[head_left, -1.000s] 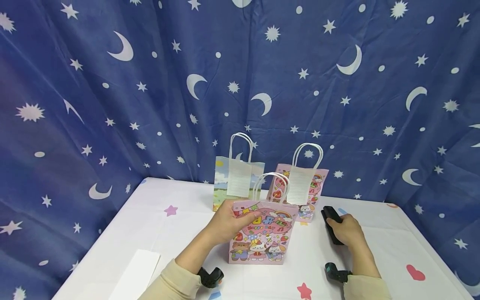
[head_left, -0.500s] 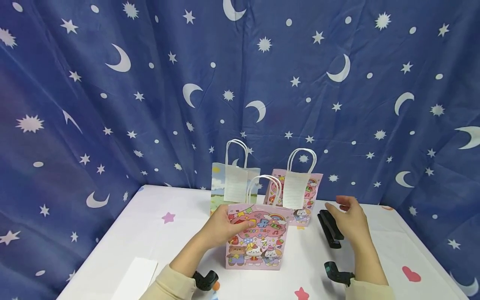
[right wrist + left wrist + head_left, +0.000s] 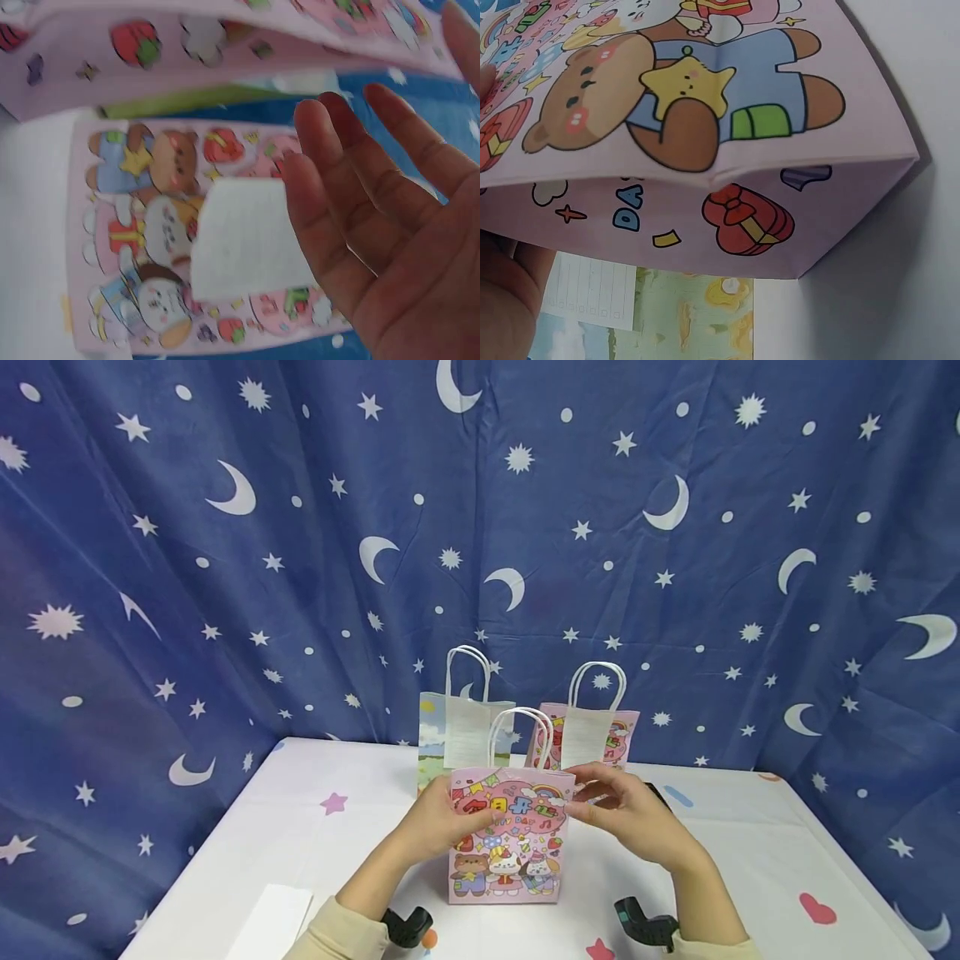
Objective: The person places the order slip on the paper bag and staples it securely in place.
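In the middle of the head view a pink paper gift bag [image 3: 506,852] with cartoon animals and white handles stands upright. My left hand [image 3: 435,822] grips its upper left side, thumb across the front and fingers behind. The left wrist view shows the bag's creased side panel [image 3: 742,217]. At the bag's upper right edge is my right hand [image 3: 630,814], fingers apart and thumb toward the front. In the right wrist view its fingers [image 3: 319,202] are spread with nothing between them. Behind that hand a black stapler [image 3: 657,793] is mostly hidden.
Two more paper bags stand behind: a landscape-print bag [image 3: 431,735] and a pink bag [image 3: 626,735], each with a white lined card on its front. A white card [image 3: 272,918] lies at the table's front left. A blue star-and-moon curtain [image 3: 337,568] closes off the back.
My right hand has let go of the black stapler, leaving it on the table, and moved left to the pink gift bag's right edge. My left hand keeps its grip on the bag.
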Motion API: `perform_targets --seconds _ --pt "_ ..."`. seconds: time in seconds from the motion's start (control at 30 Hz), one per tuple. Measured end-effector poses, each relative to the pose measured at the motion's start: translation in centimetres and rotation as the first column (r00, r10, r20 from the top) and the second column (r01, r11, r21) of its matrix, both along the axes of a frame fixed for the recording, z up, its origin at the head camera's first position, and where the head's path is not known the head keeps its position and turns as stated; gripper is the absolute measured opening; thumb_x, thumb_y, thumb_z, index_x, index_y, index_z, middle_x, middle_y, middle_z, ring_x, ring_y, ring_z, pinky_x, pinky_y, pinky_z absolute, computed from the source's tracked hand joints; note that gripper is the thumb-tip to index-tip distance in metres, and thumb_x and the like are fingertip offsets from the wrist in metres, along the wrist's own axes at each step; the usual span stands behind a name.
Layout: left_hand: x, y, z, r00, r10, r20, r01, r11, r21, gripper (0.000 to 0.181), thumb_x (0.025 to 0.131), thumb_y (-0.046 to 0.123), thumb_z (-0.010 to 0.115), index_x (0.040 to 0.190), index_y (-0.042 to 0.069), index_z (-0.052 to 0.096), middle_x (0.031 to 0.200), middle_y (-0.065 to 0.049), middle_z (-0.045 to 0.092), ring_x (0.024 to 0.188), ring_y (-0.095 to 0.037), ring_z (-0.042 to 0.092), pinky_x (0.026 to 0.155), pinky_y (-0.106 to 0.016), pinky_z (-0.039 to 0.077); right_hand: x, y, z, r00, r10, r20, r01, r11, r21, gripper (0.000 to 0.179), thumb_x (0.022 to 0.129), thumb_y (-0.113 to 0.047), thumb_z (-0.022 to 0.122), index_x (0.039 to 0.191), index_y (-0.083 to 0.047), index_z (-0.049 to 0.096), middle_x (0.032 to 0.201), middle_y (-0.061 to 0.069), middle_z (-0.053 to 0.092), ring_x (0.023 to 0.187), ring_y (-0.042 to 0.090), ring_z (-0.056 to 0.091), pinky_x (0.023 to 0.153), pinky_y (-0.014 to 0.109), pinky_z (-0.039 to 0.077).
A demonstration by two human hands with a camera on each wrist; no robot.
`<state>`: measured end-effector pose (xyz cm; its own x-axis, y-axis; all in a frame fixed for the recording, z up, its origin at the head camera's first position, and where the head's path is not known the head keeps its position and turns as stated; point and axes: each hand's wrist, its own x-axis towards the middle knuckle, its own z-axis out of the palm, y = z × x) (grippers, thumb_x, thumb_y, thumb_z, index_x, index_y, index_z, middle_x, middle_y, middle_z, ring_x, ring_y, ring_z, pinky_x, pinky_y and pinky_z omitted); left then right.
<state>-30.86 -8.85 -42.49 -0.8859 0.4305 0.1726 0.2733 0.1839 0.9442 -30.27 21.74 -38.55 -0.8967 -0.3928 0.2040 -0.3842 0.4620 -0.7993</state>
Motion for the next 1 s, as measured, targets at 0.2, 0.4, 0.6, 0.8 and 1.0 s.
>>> perform_targets --seconds 0.2,0.4,0.6,0.8,1.0 --pt "-0.1 -0.3 0.1 1.000 0.007 0.001 -0.007 1.000 -0.002 0.036 0.093 0.030 0.080 0.123 0.015 0.069 0.104 -0.004 0.081 0.090 -0.017 0.078 0.082 -0.028 0.062 -0.1 -1.3 -0.5 0.998 0.014 -0.053 -0.010 0.997 0.071 0.010 0.096 -0.030 0.075 0.092 -0.021 0.071 0.091 -0.002 0.071 0.086 0.014 0.067 0.076 0.029 0.056" --pt "-0.5 -1.0 0.4 0.997 0.040 -0.062 -0.041 0.999 -0.010 0.028 0.094 0.027 0.079 0.115 0.010 0.076 0.097 -0.008 0.080 0.083 -0.016 0.076 0.075 -0.026 0.061 -0.1 -0.8 -0.6 0.998 -0.029 -0.055 0.030 0.999 0.014 0.008 0.098 -0.023 0.072 0.093 -0.017 0.073 0.090 0.000 0.071 0.082 0.010 0.069 0.073 0.027 0.056" --pt "-0.8 -1.2 0.4 0.983 0.140 -0.119 -0.140 0.990 0.014 0.023 0.096 0.025 0.076 0.116 0.014 0.076 0.103 -0.004 0.079 0.092 -0.014 0.075 0.085 -0.024 0.060 -0.3 -0.5 -0.6 0.992 -0.106 -0.069 0.102 0.994 -0.048 0.008 0.098 -0.019 0.072 0.097 -0.012 0.076 0.094 0.004 0.073 0.081 0.008 0.066 0.073 0.026 0.055" --pt "-1.0 -0.8 0.1 0.943 0.271 -0.192 -0.269 0.963 0.035 0.021 0.096 0.022 0.076 0.116 0.016 0.077 0.105 -0.001 0.079 0.098 -0.016 0.075 0.090 -0.024 0.059 -0.7 -0.5 -0.9 0.982 -0.176 -0.071 0.171 0.982 -0.076 0.010 0.098 -0.019 0.072 0.099 -0.010 0.076 0.096 0.006 0.074 0.087 0.011 0.069 0.078 0.024 0.056" --pt "-1.0 -0.3 0.1 0.910 0.334 -0.244 -0.327 0.942 0.073 0.020 0.097 0.019 0.075 0.116 0.016 0.078 0.108 -0.002 0.080 0.103 -0.020 0.076 0.088 -0.025 0.060 -1.2 -0.4 -1.4 0.975 -0.216 -0.047 0.212 0.975 -0.069 0.011 0.099 -0.019 0.071 0.098 -0.008 0.075 0.098 0.007 0.074 0.092 0.017 0.071 0.080 0.025 0.057"
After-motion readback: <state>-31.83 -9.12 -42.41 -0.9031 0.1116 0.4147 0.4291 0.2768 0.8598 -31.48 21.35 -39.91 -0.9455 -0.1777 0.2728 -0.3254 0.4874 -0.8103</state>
